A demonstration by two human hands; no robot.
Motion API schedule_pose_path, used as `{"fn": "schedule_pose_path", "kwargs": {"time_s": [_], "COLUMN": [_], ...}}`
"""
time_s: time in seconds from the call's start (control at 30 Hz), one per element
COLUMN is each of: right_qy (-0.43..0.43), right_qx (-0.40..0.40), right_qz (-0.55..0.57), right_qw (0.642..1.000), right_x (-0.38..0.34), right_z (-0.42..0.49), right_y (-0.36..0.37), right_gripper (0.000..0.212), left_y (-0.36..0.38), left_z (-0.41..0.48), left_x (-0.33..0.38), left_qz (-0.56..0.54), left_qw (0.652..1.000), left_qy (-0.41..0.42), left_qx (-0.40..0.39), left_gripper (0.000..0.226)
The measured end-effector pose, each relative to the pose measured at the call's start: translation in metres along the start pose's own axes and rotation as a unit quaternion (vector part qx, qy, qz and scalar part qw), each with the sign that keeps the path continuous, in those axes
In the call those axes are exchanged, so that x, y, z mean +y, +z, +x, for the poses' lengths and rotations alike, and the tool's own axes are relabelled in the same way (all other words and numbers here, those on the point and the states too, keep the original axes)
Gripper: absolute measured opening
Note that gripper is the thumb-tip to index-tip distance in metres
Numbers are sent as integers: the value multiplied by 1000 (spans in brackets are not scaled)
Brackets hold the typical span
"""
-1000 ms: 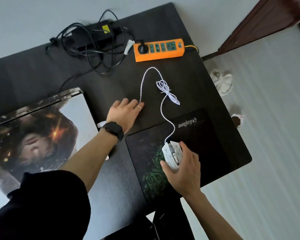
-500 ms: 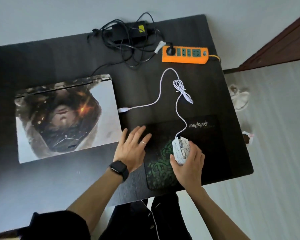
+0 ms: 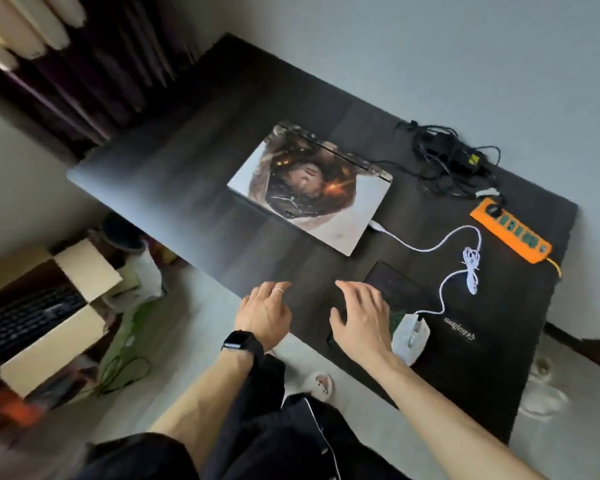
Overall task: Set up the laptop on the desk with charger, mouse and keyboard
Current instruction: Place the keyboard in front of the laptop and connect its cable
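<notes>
**Laptop closed mid-desk, both hands free**

One laptop point(image 3: 312, 188), lid down and covered in printed artwork, lying flat near the middle of the dark desk point(image 3: 187, 174). At its right edge, the white plug point(image 3: 376, 226) of the mouse cable point(image 3: 430, 247); impossible to tell whether seated in a port or only touching. One white mouse point(image 3: 411, 336) on the single black mouse pad point(image 3: 465, 341) at the near right of the desk, with its cable curling away and knotted in one small bundle halfway along.

Two hands, both palm down at the near desk edge. Left hand point(image 3: 265, 315), with a watch point(image 3: 238, 341) on the wrist and a ring point(image 3: 277, 290) on one finger, held over the edge with fingers loosely curled and gripping nothing. Right hand point(image 3: 362, 317) over the left end of the mouse pad, fingers spread and released, just beside the mouse; contact with it not discernible.

One black charger point(image 3: 454, 157) in a tangle of cords by the far edge, with one cord reaching the laptop's far right corner. One orange power strip point(image 3: 510, 230) near the right edge, with a single black plug in its end socket. One black keyboard point(image 3: 25, 317) off the desk, lying in an open cardboard box point(image 3: 80, 271) on the floor to the left.

Open desk surface left of the laptop and in front of it, up to the near edge. Far edge set against the wall. Right side taken up by strip, cable and pad.
</notes>
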State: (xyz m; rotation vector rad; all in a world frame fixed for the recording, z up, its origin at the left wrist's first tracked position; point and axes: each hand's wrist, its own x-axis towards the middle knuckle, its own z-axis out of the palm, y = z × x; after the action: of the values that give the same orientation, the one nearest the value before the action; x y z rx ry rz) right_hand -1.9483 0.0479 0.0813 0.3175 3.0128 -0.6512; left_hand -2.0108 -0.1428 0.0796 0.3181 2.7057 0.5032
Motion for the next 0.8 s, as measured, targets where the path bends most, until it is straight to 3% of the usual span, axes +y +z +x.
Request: {"fn": "schedule_pose_path", "kwargs": {"time_s": [0.17, 0.37, 0.53, 0.8], "right_qy": [-126, -251, -286, -218], "right_qx": [-82, -115, -181, -294], "right_qz": [28, 117, 141, 164], "right_qw": [988, 954, 930, 916], "right_x": [-95, -228, -324, -432], "right_z": [15, 16, -18, -95], "right_y": [-12, -8, 20, 96], "right_gripper": [42, 39, 37, 39], "left_y": [-41, -83, -97, -105], "left_z": [-68, -161, -236, -323], "left_x": [-63, -169, -252, -381], "left_qz": [-90, -133, -170, -190], "left_qw": [984, 934, 903, 894], "left_qy": [-115, -265, -324, -351], "left_qx": [106, 201, 227, 204], "left_gripper": [47, 49, 50, 43]}}
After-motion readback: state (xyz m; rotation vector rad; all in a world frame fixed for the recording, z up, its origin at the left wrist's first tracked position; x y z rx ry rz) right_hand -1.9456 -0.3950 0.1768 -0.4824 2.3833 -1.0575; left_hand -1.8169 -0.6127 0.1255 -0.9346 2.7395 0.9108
